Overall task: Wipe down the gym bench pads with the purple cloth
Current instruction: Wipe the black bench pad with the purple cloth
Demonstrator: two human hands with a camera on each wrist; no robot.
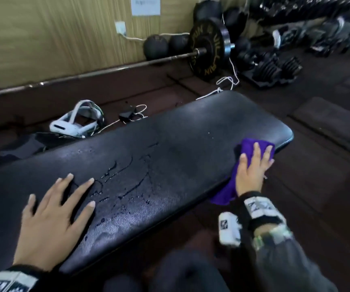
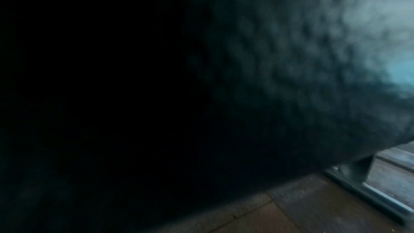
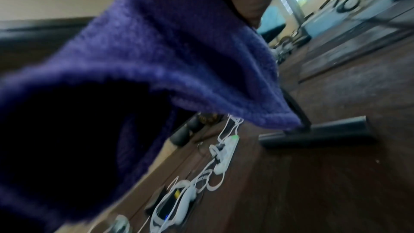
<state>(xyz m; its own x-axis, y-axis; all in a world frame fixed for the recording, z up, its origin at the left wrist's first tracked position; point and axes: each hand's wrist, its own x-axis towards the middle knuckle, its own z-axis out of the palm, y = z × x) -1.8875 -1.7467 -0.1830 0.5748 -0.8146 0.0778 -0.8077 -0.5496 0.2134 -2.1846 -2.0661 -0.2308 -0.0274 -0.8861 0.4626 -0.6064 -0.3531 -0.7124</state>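
head view down over bench pad (image 1: 170,148), wrist views close, low, sharing floor (image 3: 325,174)

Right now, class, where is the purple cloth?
In the head view the purple cloth lies under the right hand, draped over the near edge of the bench pad towards its right end.

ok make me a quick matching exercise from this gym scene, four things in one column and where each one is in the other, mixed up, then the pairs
Things:
1. purple cloth
2. left hand
3. white headset
4. barbell

Places:
A. on the floor along the wall
B. flat on the wet near part of the bench pad
C. under the right hand, at the pad's edge
D. on the floor just behind the bench

Pairs: 1-C, 2-B, 3-D, 4-A
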